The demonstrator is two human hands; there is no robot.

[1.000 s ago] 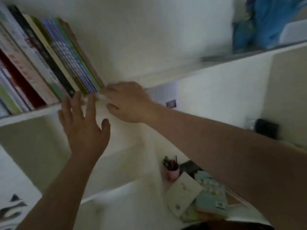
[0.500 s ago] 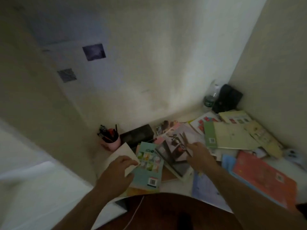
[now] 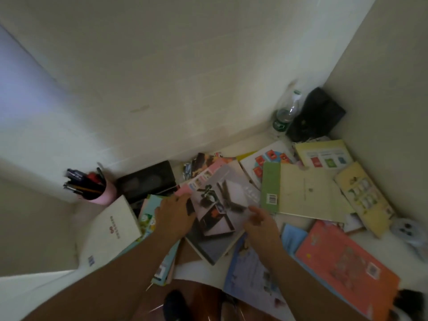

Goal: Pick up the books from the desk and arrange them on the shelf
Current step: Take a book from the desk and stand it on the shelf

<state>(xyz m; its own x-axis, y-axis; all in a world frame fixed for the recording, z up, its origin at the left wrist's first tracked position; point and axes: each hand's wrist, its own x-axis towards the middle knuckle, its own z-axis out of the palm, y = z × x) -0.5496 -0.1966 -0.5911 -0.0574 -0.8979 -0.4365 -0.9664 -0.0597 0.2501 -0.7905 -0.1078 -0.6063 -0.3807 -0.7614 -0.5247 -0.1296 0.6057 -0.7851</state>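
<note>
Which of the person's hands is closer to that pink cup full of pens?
Left. The left hand lies on the books just right of the pink pen cup; the right hand is farther right, across the grey book.

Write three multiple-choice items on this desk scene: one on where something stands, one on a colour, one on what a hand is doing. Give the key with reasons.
1. Where does the pen cup stand?
A. At the left of the desk, against the wall
B. In the far right corner
C. On top of the orange book

2. What colour is the pen cup?
A. Blue
B. Pink
C. Black

3. What is the left hand doing?
A. Hanging idle off the desk
B. Holding the water bottle
C. Gripping the left edge of the grey photo book

Key:
1 A: the cup sits left of the black case, by the wall, while the water bottle fills the right corner.
2 B: its wall shows pink under the dark pens.
3 C: the left hand's thumb lies over the cover of the grey photo book; the right hand is at its right edge.
</note>
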